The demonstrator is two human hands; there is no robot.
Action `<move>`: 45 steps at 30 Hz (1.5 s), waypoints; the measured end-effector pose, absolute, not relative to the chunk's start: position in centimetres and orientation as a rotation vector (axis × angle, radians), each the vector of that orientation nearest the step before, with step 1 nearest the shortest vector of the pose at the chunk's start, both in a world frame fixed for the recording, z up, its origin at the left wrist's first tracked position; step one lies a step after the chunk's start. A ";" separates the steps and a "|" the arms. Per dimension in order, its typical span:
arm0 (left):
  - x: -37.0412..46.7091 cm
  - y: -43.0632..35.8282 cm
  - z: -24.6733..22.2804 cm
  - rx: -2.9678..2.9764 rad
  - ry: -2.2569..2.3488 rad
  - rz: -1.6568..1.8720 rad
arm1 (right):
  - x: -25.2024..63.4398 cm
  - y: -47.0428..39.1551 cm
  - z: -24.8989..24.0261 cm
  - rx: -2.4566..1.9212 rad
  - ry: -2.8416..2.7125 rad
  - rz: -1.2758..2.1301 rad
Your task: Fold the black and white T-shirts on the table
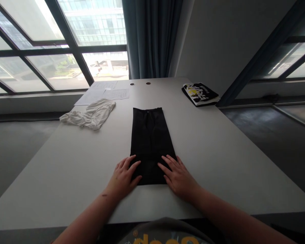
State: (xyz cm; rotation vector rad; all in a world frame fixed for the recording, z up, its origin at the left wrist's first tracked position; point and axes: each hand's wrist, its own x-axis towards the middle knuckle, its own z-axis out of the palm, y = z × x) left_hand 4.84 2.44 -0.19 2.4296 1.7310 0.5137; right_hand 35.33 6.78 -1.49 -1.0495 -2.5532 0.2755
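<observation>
A black garment [151, 139], folded into a long rectangle, lies flat on the white table [205, 159] in front of me. It looks like a pair of trousers or a skirt, with a waistband at the far end. My left hand [124, 174] rests on its near left edge, fingers spread. On the near right edge lies my right hand [176, 174], its fingers also stretched out over the cloth. Neither hand grips the fabric as far as I can see.
A crumpled white garment [91, 113] lies at the left edge of the table, beside printed papers [101, 93]. At the back right sits a folded black cloth with white and yellow print [199, 94]. Two round cable holes, a blue curtain [152, 40] and windows are beyond.
</observation>
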 end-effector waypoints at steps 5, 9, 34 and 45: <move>3.7 1.9 -1.2 2.361 1.861 0.617 | 36.5 5.8 -3.6 -1.177 -2.524 0.291; 3.2 1.4 -1.5 2.245 1.973 0.663 | 36.9 5.8 -4.1 -1.231 -2.498 0.297; 1.8 18.7 -0.6 2.303 1.977 0.551 | 36.0 25.6 -2.2 -1.252 -2.349 0.230; 1.2 32.7 -2.3 1.981 2.277 0.594 | 29.6 39.2 -2.7 -1.609 -2.281 0.389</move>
